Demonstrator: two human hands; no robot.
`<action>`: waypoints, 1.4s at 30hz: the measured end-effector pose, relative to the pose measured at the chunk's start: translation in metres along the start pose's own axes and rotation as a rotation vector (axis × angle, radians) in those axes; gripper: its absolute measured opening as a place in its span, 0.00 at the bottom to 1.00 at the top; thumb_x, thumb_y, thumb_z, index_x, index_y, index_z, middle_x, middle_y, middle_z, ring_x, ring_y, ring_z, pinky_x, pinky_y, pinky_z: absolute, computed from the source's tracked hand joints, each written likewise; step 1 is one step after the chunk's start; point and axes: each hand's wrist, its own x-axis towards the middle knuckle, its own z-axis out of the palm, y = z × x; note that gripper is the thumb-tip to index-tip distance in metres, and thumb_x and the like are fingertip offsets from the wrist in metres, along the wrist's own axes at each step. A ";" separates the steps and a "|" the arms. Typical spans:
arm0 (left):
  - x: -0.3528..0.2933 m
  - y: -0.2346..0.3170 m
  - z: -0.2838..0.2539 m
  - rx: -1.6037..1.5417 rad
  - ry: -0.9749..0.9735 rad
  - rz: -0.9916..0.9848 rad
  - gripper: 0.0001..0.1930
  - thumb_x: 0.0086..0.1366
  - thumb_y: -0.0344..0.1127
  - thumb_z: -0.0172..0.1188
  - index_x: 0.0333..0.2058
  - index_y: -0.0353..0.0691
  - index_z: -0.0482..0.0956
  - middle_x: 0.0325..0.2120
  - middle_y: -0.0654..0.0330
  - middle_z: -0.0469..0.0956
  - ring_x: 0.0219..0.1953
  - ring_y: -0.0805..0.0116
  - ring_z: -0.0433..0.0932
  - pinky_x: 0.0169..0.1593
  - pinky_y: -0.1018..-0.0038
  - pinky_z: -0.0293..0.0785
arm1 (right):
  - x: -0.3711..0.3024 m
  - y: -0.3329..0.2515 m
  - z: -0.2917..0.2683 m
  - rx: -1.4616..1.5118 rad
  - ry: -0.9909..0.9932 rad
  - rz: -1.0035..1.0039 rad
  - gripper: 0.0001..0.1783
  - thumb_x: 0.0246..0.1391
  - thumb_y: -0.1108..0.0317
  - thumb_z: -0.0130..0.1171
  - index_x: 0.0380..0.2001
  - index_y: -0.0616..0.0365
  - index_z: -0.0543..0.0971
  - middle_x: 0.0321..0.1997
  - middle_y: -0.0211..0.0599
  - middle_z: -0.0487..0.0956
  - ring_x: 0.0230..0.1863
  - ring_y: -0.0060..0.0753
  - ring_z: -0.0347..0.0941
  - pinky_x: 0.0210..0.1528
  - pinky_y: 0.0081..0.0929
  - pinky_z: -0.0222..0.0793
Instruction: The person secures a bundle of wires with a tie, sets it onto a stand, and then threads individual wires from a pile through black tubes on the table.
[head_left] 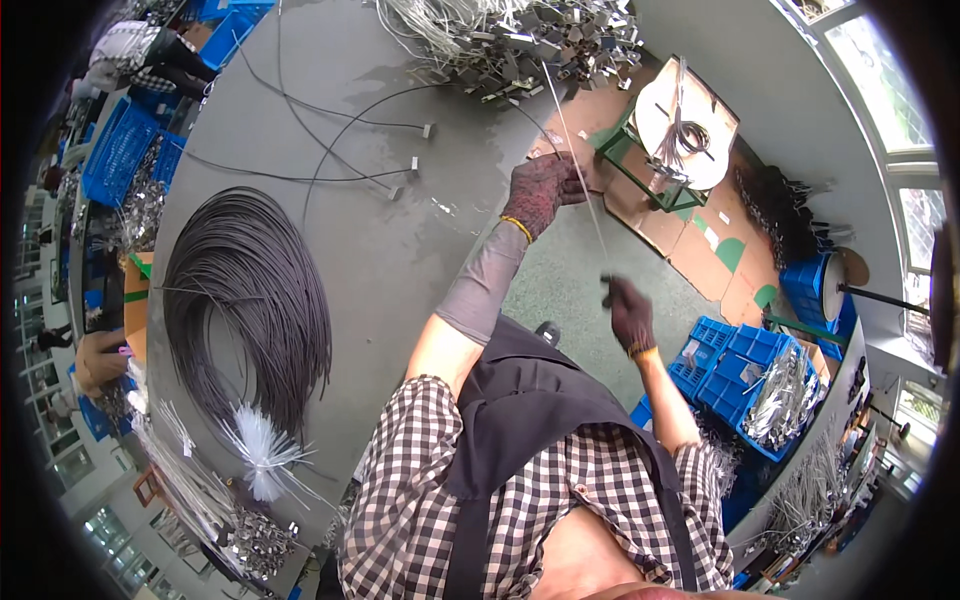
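In dark, red-stained work gloves, my left hand (540, 195) is closed at the table's right edge, fingers bent together. A thin black cable (375, 105) arcs over the table to its fingertips. Lower and to the right, beyond the table edge, my right hand (630, 318) is closed on the lower end of a long, thin whitish strand (567, 125). That strand slants up past my left fingers toward a pile of cables with metal end pieces (560, 45). Whether my left fingers also grip the strand cannot be made out.
A coil of black cable (300, 290) lies on the grey table (400, 260), a bundle of clear strips (265, 450) beside it. Loose cables with white connectors (396, 192) lie farther up. Right are a green-framed stand (655, 190), cardboard (690, 265) and blue crates (735, 360). Another person (125, 50) is upper left.
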 end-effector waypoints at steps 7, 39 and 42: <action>-0.008 0.003 0.001 -0.124 -0.122 -0.076 0.11 0.66 0.30 0.54 0.46 0.31 0.72 0.36 0.44 0.80 0.37 0.48 0.82 0.43 0.51 0.82 | -0.183 0.170 -0.021 -0.034 -0.315 0.385 0.13 0.61 0.65 0.50 0.43 0.58 0.79 0.32 0.43 0.82 0.32 0.31 0.78 0.39 0.27 0.73; -0.057 0.073 -0.050 0.047 0.178 0.490 0.10 0.68 0.36 0.55 0.46 0.42 0.75 0.36 0.56 0.80 0.34 0.59 0.81 0.43 0.53 0.81 | -0.166 0.167 -0.059 -0.169 -0.366 0.378 0.11 0.59 0.65 0.52 0.42 0.56 0.78 0.34 0.44 0.81 0.37 0.41 0.78 0.37 0.36 0.71; -0.058 0.044 -0.037 0.300 0.321 0.330 0.14 0.63 0.41 0.59 0.42 0.38 0.74 0.33 0.57 0.78 0.33 0.65 0.81 0.39 0.67 0.82 | -0.134 0.164 -0.047 -0.055 -0.406 0.279 0.12 0.58 0.65 0.54 0.43 0.57 0.78 0.34 0.42 0.81 0.37 0.36 0.77 0.38 0.33 0.71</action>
